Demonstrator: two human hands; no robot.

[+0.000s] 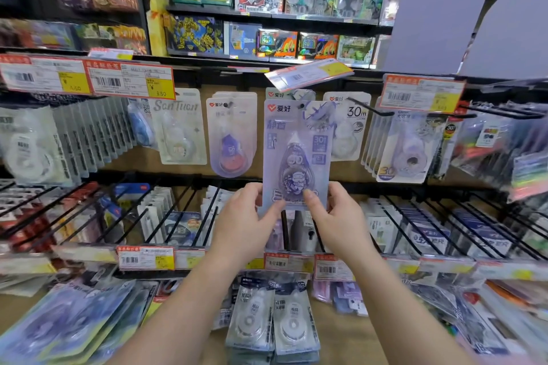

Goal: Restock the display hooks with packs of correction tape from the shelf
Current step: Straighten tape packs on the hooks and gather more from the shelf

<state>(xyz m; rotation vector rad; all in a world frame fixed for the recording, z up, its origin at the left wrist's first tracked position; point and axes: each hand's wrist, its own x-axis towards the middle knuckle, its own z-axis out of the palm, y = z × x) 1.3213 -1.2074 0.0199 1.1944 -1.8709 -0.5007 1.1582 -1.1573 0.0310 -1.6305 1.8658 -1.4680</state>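
Both hands hold one pack [296, 154] upright by its bottom corners, left hand [246, 216] and right hand [335, 216] each in a pinching grip, so its top hole lines up with the hook [302, 106]. Spare packs [272, 323] lie on the shelf below.

**Pegboard hooks up top, loose packs on the shelf below**

So the carrier here is a brown display wall [184, 169] with black hooks [370, 111] sticking out across the middle of the frame. Carded correction tape packs [231, 139] hang off them in rows, with price tags [130, 80] clipped above. Lower down, angled black wire dividers [166, 216] hold more packs upright. At the bottom center, the tan shelf [344, 332] has two white tape packs [272, 320] lying flat, and bluish packs [68, 323] piled bottom left.
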